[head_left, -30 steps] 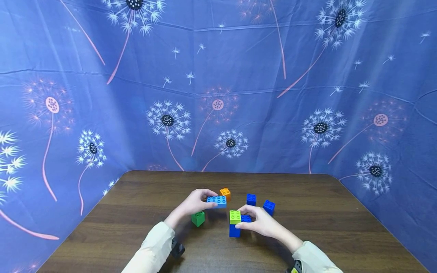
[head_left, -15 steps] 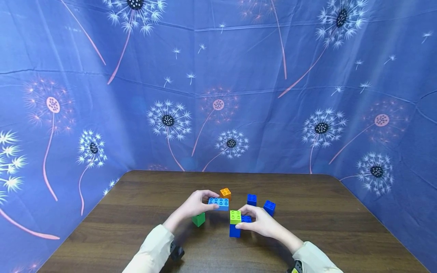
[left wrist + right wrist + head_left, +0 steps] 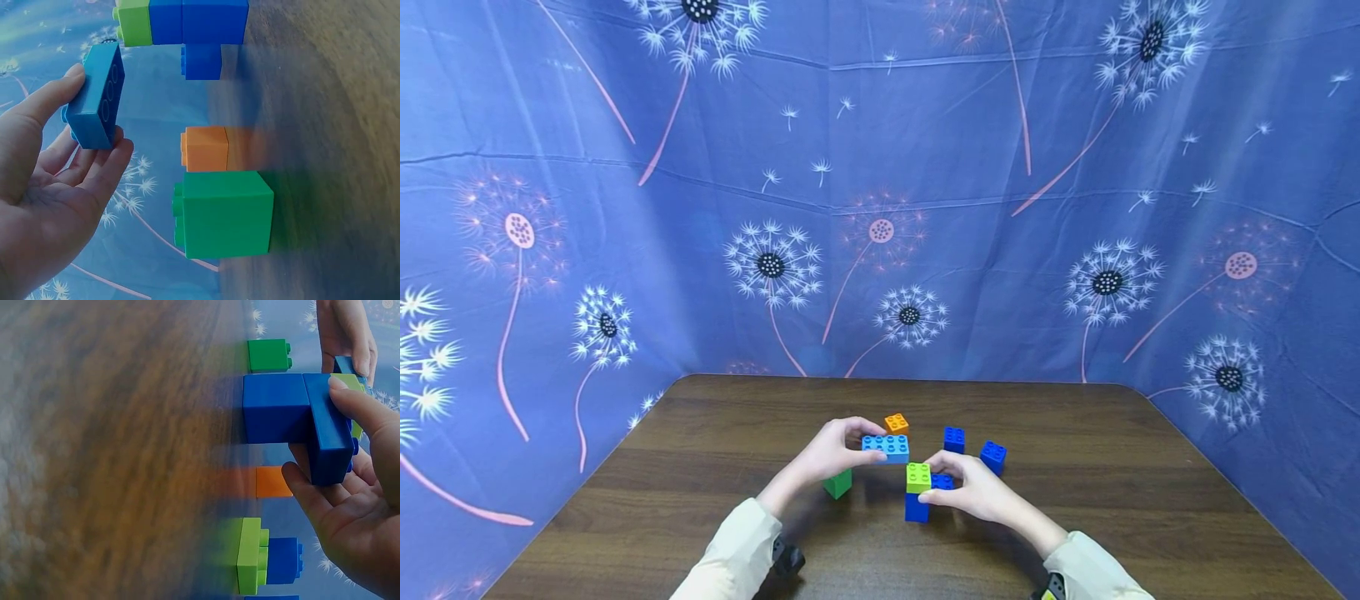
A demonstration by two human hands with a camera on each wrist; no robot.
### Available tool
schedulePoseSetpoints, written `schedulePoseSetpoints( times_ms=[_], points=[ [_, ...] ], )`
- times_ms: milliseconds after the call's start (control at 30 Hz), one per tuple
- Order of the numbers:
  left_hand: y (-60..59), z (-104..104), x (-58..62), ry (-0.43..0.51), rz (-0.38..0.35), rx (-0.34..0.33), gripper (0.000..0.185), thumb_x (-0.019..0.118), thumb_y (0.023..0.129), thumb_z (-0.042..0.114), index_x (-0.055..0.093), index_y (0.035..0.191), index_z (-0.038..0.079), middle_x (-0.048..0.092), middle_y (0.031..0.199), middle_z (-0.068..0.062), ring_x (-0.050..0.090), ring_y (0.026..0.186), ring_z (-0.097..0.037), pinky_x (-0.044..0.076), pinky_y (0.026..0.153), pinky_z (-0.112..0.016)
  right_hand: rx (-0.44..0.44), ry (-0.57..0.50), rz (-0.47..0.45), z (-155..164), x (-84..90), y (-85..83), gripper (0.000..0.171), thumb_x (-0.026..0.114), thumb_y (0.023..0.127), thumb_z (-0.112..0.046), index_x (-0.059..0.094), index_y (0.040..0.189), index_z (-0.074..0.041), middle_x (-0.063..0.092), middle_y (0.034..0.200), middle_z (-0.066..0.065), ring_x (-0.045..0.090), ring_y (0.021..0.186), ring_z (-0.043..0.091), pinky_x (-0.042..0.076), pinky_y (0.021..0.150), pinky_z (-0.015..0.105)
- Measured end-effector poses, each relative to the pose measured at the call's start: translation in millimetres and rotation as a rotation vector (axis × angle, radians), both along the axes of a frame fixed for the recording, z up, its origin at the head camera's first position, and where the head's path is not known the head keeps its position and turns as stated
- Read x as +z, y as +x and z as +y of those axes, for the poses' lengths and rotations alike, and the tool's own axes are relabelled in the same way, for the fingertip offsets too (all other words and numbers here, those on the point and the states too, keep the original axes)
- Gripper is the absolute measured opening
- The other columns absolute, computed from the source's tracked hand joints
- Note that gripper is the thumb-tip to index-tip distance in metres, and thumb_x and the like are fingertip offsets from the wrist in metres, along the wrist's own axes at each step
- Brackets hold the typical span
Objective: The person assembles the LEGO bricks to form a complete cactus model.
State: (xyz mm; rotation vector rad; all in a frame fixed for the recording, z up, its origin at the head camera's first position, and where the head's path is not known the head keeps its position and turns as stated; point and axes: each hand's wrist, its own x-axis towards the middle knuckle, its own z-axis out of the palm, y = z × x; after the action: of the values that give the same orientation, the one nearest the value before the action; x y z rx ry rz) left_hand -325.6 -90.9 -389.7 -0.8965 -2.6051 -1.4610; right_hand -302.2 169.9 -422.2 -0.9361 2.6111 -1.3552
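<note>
My left hand (image 3: 838, 447) pinches a light blue building brick (image 3: 886, 448) between thumb and fingers, off the table, just behind and left of a small stack. In the left wrist view that light blue brick (image 3: 97, 97) is tilted, its hollow underside partly showing. The stack has a dark blue brick (image 3: 917, 507) at the bottom, a longer dark blue brick (image 3: 328, 431) overhanging above it, and a lime green brick (image 3: 918, 477) on top at the left end. My right hand (image 3: 973, 486) grips the overhanging brick. The two hands' bricks look apart.
On the wooden table (image 3: 737, 417) stand a green brick (image 3: 838, 483) by my left wrist and an orange brick (image 3: 897, 424) farther back. Two dark blue pieces (image 3: 954, 438) sit behind my right hand; one blue brick (image 3: 282, 559) rests on a lime piece (image 3: 249, 556).
My left hand has shifted slightly right and a little nearer, bringing the light blue brick closer to the stack. My right hand keeps its hold in place.
</note>
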Motion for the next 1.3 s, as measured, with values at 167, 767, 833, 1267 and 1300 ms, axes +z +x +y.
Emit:
schedulePoseSetpoints(
  times_ms=[167, 767, 833, 1267, 1300],
  points=[
    [0.9, 0, 0.6, 0.036, -0.018, -0.032, 0.033, 0.072, 0.082, 0.024, 0.066, 0.11, 0.008, 0.068, 0.105, -0.009, 0.065, 0.091, -0.015, 0.052, 0.078, -0.025, -0.001, 0.0, -0.006, 0, 0.4, 0.4, 0.033, 0.071, 0.083, -0.029, 0.061, 0.109, -0.011, 0.066, 0.104, -0.001, 0.062, 0.101, 0.018, 0.048, 0.084, 0.026],
    [8.9, 10, 3.0, 0.014, -0.038, -0.082, 0.033, 0.072, 0.082, 0.019, 0.065, 0.112, 0.007, 0.067, 0.107, -0.006, 0.063, 0.094, -0.018, 0.053, 0.082, -0.033, 0.01, -0.001, 0.0, 0, 1.3, 0.7, 0.032, 0.07, 0.084, -0.029, 0.061, 0.109, -0.011, 0.067, 0.103, -0.001, 0.063, 0.098, 0.015, 0.049, 0.084, 0.027],
    [9.9, 11, 3.7, 0.003, -0.033, -0.087, 0.033, 0.073, 0.082, 0.022, 0.066, 0.111, 0.009, 0.067, 0.106, -0.004, 0.063, 0.093, -0.015, 0.052, 0.082, -0.028, 0.013, -0.006, -0.002, 0, 1.4, 0.9, 0.033, 0.07, 0.084, -0.028, 0.061, 0.109, -0.011, 0.067, 0.103, 0.0, 0.063, 0.098, 0.014, 0.049, 0.083, 0.026],
    [13.8, 17, 2.6, -0.003, -0.019, -0.116, 0.037, 0.072, 0.082, 0.023, 0.064, 0.112, 0.002, 0.067, 0.106, -0.005, 0.065, 0.095, -0.016, 0.052, 0.082, -0.024, -0.025, 0.043, 0.019, -2, 0.3, 2.0, 0.029, 0.069, 0.085, -0.021, 0.061, 0.11, -0.008, 0.067, 0.104, 0.004, 0.062, 0.096, 0.017, 0.049, 0.08, 0.028],
    [14.0, 18, 2.7, 0.001, -0.018, -0.119, 0.037, 0.073, 0.082, 0.023, 0.064, 0.112, 0.002, 0.067, 0.106, -0.005, 0.065, 0.095, -0.017, 0.052, 0.082, -0.024, -0.024, 0.043, 0.02, -2, 0.5, 2.0, 0.029, 0.069, 0.085, -0.021, 0.061, 0.109, -0.008, 0.067, 0.103, 0.003, 0.062, 0.096, 0.016, 0.049, 0.081, 0.027]
  ],
)
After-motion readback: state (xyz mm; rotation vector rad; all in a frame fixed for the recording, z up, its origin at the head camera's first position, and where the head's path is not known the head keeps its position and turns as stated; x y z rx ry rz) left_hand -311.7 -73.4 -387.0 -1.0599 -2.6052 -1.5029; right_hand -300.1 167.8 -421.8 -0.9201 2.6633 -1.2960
